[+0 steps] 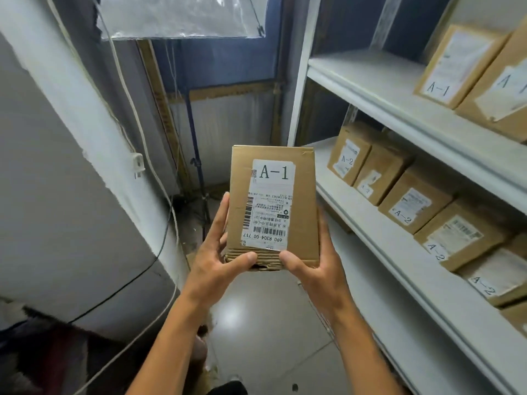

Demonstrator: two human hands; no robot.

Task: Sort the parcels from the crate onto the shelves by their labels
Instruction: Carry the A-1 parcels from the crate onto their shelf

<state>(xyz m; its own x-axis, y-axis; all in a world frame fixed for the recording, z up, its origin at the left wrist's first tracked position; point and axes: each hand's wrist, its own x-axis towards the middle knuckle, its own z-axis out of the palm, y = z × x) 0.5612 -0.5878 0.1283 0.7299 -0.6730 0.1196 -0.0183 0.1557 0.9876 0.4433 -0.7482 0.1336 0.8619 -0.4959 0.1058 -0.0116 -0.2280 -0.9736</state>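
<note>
Both forearms reach up from below; my left hand (pixel 221 252) and right hand (pixel 310 260) have fingers (pixel 219 218) clamped on a parcel (pixel 273 206), held upright in the air just left of the shelves (pixel 385 89). Its label (pixel 271 203) reads A-1. I judge this the label check. Next I'd lift it to the upper shelf, beside the A-1 boxes (pixel 453 64), not the A-2 row (pixel 416 206) below.

Both forearms reach forward, left hand (pixel 219 252) and right hand (pixel 310 260) clasped, thumbs on top.
</note>
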